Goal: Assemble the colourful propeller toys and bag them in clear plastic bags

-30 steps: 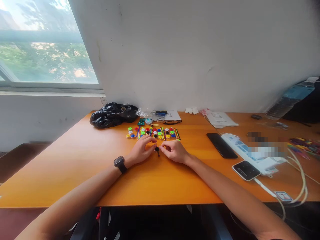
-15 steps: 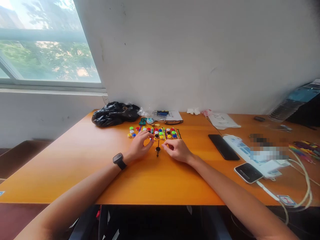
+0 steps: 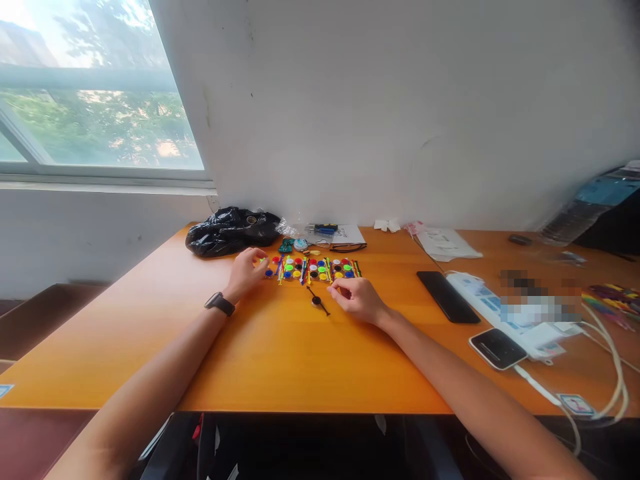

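My left hand (image 3: 246, 272), with a black watch (image 3: 220, 303) on its wrist, reaches over the left end of a group of small coloured round pieces (image 3: 313, 268). Its thumb and forefinger are apart, and the hand covers part of that end. Thin coloured sticks (image 3: 329, 269) lie in bundles between the round pieces. My right hand (image 3: 357, 298) rests on the table with curled fingers, thumb and forefinger together; whatever they hold, if anything, is too small to see. Left of its fingertips, a thin black stick with a round black middle (image 3: 317, 301) lies slantwise on the wood.
Behind are a black plastic bag (image 3: 233, 230), teal pieces (image 3: 286, 245), a tool packet (image 3: 323, 230) and papers (image 3: 445, 243). To the right lie a black phone (image 3: 447, 297), a white power strip (image 3: 483, 300), a white-edged device (image 3: 497, 348) and cables (image 3: 620, 373).
My left hand has moved left from beside the black stick to the left end of the round pieces. The black stick has turned from upright to slantwise. My right hand has barely moved.
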`<state>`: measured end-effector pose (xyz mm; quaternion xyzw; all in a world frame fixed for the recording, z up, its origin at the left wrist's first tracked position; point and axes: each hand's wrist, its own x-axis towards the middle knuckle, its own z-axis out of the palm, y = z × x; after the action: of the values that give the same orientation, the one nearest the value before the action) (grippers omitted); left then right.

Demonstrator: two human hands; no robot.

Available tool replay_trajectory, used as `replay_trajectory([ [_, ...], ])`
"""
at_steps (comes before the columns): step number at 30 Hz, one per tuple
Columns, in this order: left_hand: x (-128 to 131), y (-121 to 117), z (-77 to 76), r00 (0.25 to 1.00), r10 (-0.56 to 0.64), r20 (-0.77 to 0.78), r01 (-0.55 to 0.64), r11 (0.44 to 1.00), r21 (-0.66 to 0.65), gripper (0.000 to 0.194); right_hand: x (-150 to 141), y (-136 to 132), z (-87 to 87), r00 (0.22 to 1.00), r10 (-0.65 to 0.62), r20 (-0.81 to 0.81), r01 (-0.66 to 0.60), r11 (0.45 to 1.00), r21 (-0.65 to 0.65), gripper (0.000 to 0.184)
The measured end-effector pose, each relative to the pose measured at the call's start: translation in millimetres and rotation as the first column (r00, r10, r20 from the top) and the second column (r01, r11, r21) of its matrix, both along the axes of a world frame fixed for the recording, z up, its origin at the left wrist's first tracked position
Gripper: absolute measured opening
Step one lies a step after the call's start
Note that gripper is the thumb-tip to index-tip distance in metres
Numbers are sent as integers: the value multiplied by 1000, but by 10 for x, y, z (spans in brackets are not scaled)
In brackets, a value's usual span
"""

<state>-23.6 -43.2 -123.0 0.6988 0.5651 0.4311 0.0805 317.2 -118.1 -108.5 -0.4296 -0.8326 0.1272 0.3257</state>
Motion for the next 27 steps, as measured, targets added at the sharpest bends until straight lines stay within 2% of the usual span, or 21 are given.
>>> replay_trajectory([
  [7, 127, -56, -66, 965, -95, -246, 109, 993, 41, 22, -1, -11, 17, 1000, 5, 14, -5, 1000, 10, 31],
  [13, 218, -130, -38, 925, -149, -350, 168, 985, 26, 28, -13, -29, 27, 1000, 6, 24, -6, 1000, 14, 34],
  [21, 249, -134, -49, 895, -149, -420, 187, 981, 50, 31, -26, -18, 1, 999, 6, 34, -6, 1000, 5, 31],
  [27, 268, -138, -77, 918, -91, -386, 119, 992, 50, 32, -26, -19, -4, 999, 14, 33, -14, 1000, -5, 29],
])
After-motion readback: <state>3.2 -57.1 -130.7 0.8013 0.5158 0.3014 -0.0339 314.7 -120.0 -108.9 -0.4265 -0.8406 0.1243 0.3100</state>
